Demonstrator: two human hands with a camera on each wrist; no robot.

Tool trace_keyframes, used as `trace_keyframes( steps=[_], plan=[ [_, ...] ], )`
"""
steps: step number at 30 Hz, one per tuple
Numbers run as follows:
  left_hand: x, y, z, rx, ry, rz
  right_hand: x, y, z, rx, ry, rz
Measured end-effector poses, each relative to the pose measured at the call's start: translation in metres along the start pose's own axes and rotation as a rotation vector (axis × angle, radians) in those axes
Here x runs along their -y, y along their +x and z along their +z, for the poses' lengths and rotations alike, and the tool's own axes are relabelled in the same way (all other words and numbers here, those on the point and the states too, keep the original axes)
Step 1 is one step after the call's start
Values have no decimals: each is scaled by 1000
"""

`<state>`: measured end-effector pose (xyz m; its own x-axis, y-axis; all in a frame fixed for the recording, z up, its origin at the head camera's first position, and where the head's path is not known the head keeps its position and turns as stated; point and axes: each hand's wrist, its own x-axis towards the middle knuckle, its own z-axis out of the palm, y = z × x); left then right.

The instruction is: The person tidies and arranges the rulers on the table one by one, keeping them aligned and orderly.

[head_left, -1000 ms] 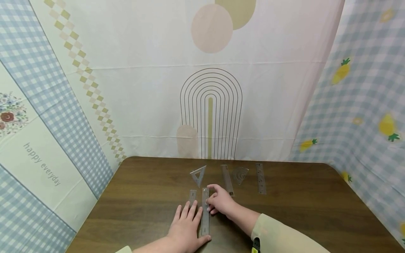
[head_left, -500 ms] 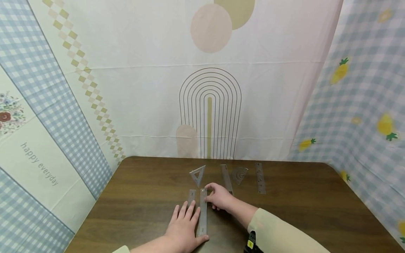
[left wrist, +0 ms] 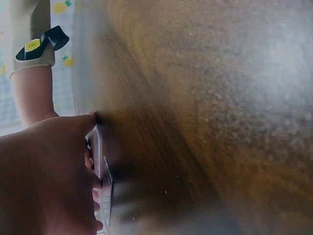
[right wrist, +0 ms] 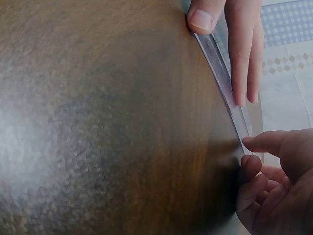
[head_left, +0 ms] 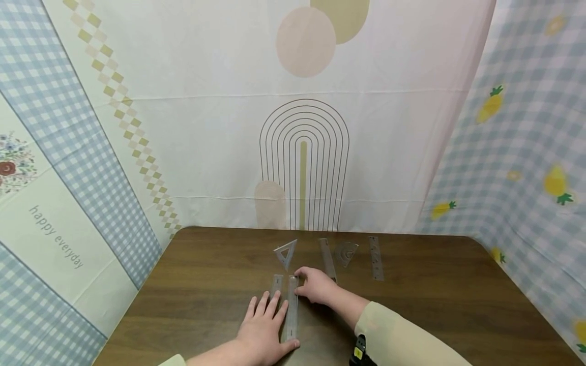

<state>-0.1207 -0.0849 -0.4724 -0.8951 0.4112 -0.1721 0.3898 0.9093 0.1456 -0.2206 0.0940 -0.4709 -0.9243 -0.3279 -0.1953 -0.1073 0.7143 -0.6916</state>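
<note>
The long clear ruler [head_left: 293, 314] lies on the table [head_left: 206, 284]. The left hand [head_left: 263, 331], fingers spread, grips nothing, thumb at the near end; the right hand [head_left: 317, 286] touches the far end, whether pinching I cannot tell

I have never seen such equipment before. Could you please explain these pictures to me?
There is no machine: a person's bare left hand and right hand do the work. The wide picture comes from a head camera, the two close ones from wrist cameras. On the brown table lie four clear rulers, a triangle and a protractor. The left hand, fingers spread, partly covers one ruler, its thumb at the near end of the next ruler. The right hand touches that one's far end; I cannot tell whether it grips.
</note>
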Motion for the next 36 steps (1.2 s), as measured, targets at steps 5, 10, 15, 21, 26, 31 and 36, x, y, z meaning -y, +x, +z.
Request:
trace_keyframes(
  steps=[5, 10, 15, 21, 26, 31, 36],
  plan=[
    [1, 1, 2, -15, 2, 6, 0, 0, 0, -38, -94, -30],
    [3, 1, 5, -23, -16, 18, 0, 1, 2, -82, -170, -34],
    [3, 3, 4, -14, -41, 11, 0, 0, 4, -103, -206, -32],
    [2, 2, 1, -6, -38, 0, -2, 0, 5, -102, -227, -33],
    [3, 3, 3, -16, -45, 7, -3, 1, 5, -103, -239, -30],
    [4, 3, 4, -19, -59, 18, -3, 0, 5, -108, -250, -28],
    [1, 3, 0, -10, -51, 11, -2, -2, 5, -111, -257, -30]
  ],
)
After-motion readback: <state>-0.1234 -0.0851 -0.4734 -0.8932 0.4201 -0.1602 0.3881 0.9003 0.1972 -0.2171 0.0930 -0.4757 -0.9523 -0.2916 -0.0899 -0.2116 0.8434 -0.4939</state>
